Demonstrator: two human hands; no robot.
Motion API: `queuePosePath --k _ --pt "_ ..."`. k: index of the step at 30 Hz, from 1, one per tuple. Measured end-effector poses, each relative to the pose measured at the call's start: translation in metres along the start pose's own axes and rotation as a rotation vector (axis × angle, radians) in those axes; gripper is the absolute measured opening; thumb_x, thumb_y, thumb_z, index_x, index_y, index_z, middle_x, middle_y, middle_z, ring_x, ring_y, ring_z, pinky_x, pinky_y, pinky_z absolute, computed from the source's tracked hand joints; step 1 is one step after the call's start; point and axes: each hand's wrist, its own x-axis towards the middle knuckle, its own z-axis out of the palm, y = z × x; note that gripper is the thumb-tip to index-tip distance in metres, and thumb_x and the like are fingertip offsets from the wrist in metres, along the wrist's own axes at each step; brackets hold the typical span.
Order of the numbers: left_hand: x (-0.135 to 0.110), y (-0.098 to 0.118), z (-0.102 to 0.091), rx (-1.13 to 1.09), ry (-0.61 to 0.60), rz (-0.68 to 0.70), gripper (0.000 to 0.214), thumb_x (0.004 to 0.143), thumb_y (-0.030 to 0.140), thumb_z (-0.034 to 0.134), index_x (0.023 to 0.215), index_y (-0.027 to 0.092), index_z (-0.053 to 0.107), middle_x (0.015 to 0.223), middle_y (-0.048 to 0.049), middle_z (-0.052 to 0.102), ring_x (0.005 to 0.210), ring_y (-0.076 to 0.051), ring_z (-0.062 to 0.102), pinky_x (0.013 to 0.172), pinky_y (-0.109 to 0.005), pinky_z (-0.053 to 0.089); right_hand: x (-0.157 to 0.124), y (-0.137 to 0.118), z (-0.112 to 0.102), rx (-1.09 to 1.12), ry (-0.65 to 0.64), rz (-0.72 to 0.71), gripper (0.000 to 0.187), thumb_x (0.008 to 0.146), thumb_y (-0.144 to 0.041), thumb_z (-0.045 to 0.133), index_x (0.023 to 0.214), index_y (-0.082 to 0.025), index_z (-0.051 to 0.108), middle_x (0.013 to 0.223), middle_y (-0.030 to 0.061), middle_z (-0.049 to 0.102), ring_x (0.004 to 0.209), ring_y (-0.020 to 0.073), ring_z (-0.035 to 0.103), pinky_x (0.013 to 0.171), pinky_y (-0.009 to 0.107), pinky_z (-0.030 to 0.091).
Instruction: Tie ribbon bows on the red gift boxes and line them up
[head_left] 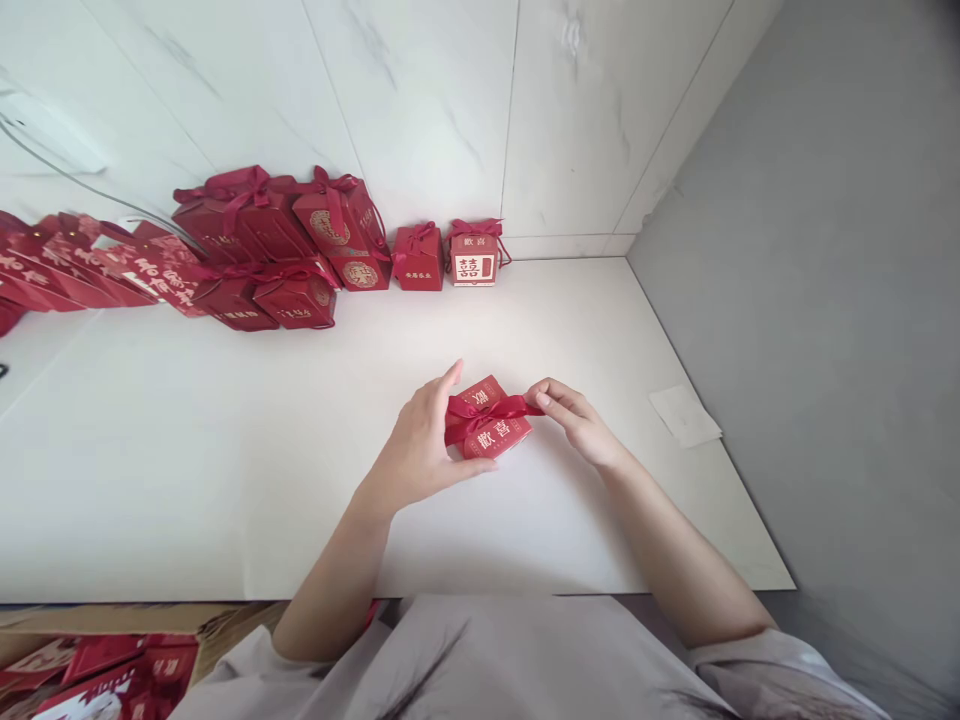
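Observation:
A red gift box (504, 436) with gold and white characters stands turned at an angle on the white table, a dark red ribbon (491, 409) tied across its top. My left hand (429, 432) is wrapped around the box's left side, thumb along the near edge and fingers at the far side. On the right, my right hand (568, 412) pinches the ribbon's right end between thumb and fingers, drawing it out beside the box. The box's left side is hidden behind my left hand.
Finished-looking red boxes with ribbons (255, 225) are stacked along the wall, with a box with a white front panel (475, 262) at the row's right end. White paper (684, 416) lies at the table's right edge. A cardboard carton (105, 622) holding red packaging sits below, front left.

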Motion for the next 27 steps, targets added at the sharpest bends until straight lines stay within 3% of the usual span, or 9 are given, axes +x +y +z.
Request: queuePosePath --k 3,6,8,10,14,17,20,24,27 --pt "-0.010 0.000 -0.019 0.056 0.040 -0.022 0.099 0.084 0.036 0.070 0.159 0.031 0.006 0.161 -0.0126 0.025 0.145 -0.034 0.034 0.116 -0.053 0.036 -0.005 -0.003 0.002 -0.012 -0.148 0.008 0.040 0.101 -0.049 0.049 0.079 -0.020 0.066 0.076 0.0031 0.068 0.077 0.0193 0.063 0.085 0.036 0.048" --pt "-0.019 -0.001 -0.042 0.162 0.168 -0.088 0.076 0.090 0.023 0.053 0.157 0.029 0.018 0.160 -0.0092 0.028 0.147 -0.030 0.031 0.117 -0.050 0.035 -0.009 -0.005 0.007 -0.030 -0.212 0.000 0.042 0.102 -0.049 0.047 0.080 -0.020 0.068 0.075 0.0041 0.071 0.077 0.0205 0.066 0.087 0.038 0.048" --pt "-0.021 0.006 -0.045 0.208 0.237 -0.159 0.063 0.094 0.028 0.049 0.154 0.027 0.029 0.155 -0.0088 0.038 0.145 -0.029 0.035 0.117 -0.049 0.035 -0.009 -0.005 0.010 -0.065 -0.164 -0.011 0.040 0.100 -0.050 0.050 0.082 -0.021 0.070 0.083 0.0052 0.073 0.084 0.0215 0.067 0.091 0.038 0.048" --pt "-0.016 0.019 -0.033 0.231 0.251 -0.223 0.057 0.098 0.042 0.046 0.151 0.024 0.035 0.149 -0.0112 0.047 0.139 -0.030 0.044 0.115 -0.049 0.037 -0.008 -0.003 0.012 -0.081 -0.106 0.001 0.041 0.099 -0.052 0.051 0.081 -0.021 0.071 0.086 0.0056 0.073 0.087 0.0217 0.068 0.093 0.038 0.049" --pt "0.008 0.048 0.003 0.479 0.183 -0.308 0.077 0.091 0.068 0.047 0.144 0.012 0.044 0.128 -0.0216 0.060 0.118 -0.040 0.057 0.096 -0.053 0.046 -0.007 0.005 0.009 -0.088 0.001 0.039 0.042 0.097 -0.055 0.053 0.079 -0.021 0.070 0.083 0.0051 0.072 0.086 0.0213 0.069 0.093 0.039 0.051" --pt "0.025 0.056 0.004 0.676 0.080 -0.294 0.074 0.086 0.063 0.059 0.138 0.011 0.050 0.114 -0.0199 0.064 0.103 -0.040 0.062 0.085 -0.050 0.048 -0.007 0.010 0.003 -0.092 0.046 0.076 0.043 0.095 -0.057 0.055 0.077 -0.021 0.069 0.081 0.0051 0.071 0.086 0.0217 0.068 0.093 0.040 0.052" --pt "0.029 0.057 -0.011 0.730 -0.003 -0.276 0.075 0.084 0.058 0.063 0.143 0.015 0.045 0.125 -0.0191 0.060 0.106 -0.039 0.062 0.085 -0.046 0.049 -0.007 0.013 -0.001 -0.103 0.073 0.100 0.045 0.095 -0.059 0.054 0.076 -0.021 0.069 0.082 0.0056 0.071 0.085 0.0219 0.068 0.093 0.041 0.052" --pt "0.025 0.062 -0.011 0.720 0.013 -0.323 0.105 0.072 0.074 0.066 0.151 0.014 0.032 0.135 -0.0242 0.050 0.114 -0.043 0.056 0.090 -0.049 0.047 -0.007 0.013 0.000 -0.141 0.081 0.085 0.045 0.095 -0.059 0.053 0.077 -0.021 0.069 0.085 0.0059 0.071 0.087 0.0222 0.067 0.094 0.042 0.051" --pt "0.021 0.057 -0.003 0.687 -0.219 -0.245 0.125 0.055 0.056 0.088 0.156 0.022 0.024 0.146 -0.0226 0.041 0.119 -0.047 0.052 0.094 -0.053 0.047 -0.006 0.014 0.001 -0.142 0.074 0.077 0.044 0.095 -0.059 0.054 0.077 -0.021 0.068 0.085 0.0063 0.071 0.086 0.0223 0.067 0.093 0.042 0.052"
